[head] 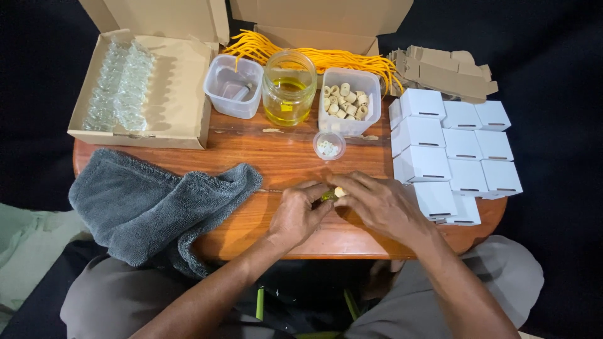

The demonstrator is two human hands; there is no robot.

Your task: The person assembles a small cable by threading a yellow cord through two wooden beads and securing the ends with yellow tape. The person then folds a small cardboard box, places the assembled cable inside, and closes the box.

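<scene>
There were two open cardboard boxes (176, 94), two clear plastic tubs (233, 86), one glass jar (288, 88), one grey towel (151, 201) and about thirteen white boxes (461, 147).

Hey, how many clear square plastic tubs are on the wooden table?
2. The nearly empty tub stands left of the glass jar of yellow liquid; the tub of pale cork stoppers stands right of it. None seem hidden.

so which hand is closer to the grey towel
Left. The left hand sits just to the right of the grey towel, almost at its edge. The right hand lies further right, beyond the left hand.
</scene>
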